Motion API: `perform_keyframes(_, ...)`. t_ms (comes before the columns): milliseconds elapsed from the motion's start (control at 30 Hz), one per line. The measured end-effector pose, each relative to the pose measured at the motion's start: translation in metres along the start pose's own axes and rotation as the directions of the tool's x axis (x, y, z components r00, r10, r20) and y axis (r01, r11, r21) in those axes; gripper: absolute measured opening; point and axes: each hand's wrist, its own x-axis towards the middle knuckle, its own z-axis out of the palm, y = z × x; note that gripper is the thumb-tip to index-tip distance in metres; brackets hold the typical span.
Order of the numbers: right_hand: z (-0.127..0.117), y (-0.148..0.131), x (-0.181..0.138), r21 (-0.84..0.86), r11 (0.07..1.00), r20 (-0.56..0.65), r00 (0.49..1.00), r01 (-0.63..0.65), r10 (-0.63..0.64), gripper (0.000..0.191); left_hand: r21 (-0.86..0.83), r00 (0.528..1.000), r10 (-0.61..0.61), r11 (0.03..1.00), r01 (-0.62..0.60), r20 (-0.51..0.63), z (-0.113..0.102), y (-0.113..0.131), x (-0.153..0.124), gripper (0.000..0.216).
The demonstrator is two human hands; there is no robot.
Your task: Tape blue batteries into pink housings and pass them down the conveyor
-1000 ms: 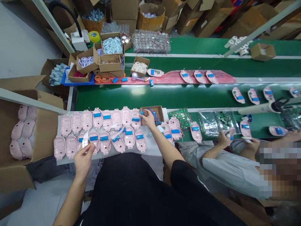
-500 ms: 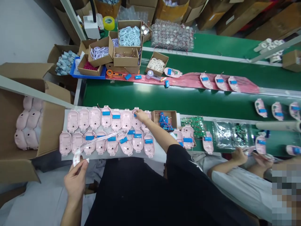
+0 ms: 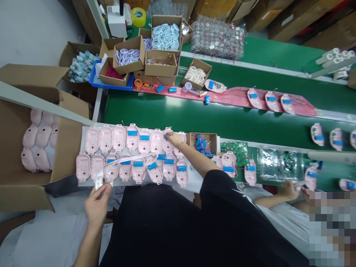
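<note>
My left hand (image 3: 98, 203) pinches the end of a long white strip (image 3: 128, 158), which looks like backing tape and stretches up to the right across the pink shells. My right hand (image 3: 175, 139) reaches into a pink plastic shell (image 3: 168, 146) in the back row. Its fingers are closed on a blue battery (image 3: 166, 136), mostly hidden by the fingertips. Two rows of open pink shells lie on the white board (image 3: 194, 178). Several hold blue batteries with thin wires, such as the front-row battery (image 3: 182, 168); others at the left hold none.
A cardboard box of blue batteries (image 3: 202, 145) stands right of the shells. At the left is a carton of pink shells (image 3: 66, 144). Boxes of rings (image 3: 165, 37) stand behind the green belt (image 3: 144, 111). A co-worker's hand (image 3: 288, 191) works at the right.
The whole view has shifted slightly, so the bench appears farther right. My right hand stays at the same shell, and my left hand keeps hold of the strip.
</note>
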Motion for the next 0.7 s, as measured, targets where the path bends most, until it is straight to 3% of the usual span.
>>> perform_keyframes(100,0.001,0.000,-0.003,0.046,0.998,-0.031,0.998,-0.048,0.050,0.039,-0.027,1.000,-0.022,0.999,0.022,-0.008,0.008,0.005,0.003,0.034)
perform_keyframes(233,-0.009,-0.003,-0.006,0.053,0.998,0.020,0.999,-0.045,0.044,0.042,-0.118,0.997,-0.063,0.991,0.066,0.034,0.018,0.021,0.007,0.035)
perform_keyframes(367,-0.011,-0.004,-0.013,0.033,0.999,0.060,0.997,-0.042,0.040,0.055,-0.176,0.999,-0.033,0.984,0.032,-0.005,0.010,0.032,0.013,0.032)
perform_keyframes(533,0.010,0.003,-0.017,0.016,0.998,0.006,0.999,-0.053,0.053,0.061,-0.215,0.989,-0.088,0.975,0.062,-0.115,-0.003,0.026,0.007,0.039)
perform_keyframes(700,0.013,0.005,-0.008,0.044,0.999,0.013,1.000,-0.020,0.019,0.056,-0.326,0.977,-0.214,0.925,0.195,-0.024,0.008,0.012,-0.018,0.045)
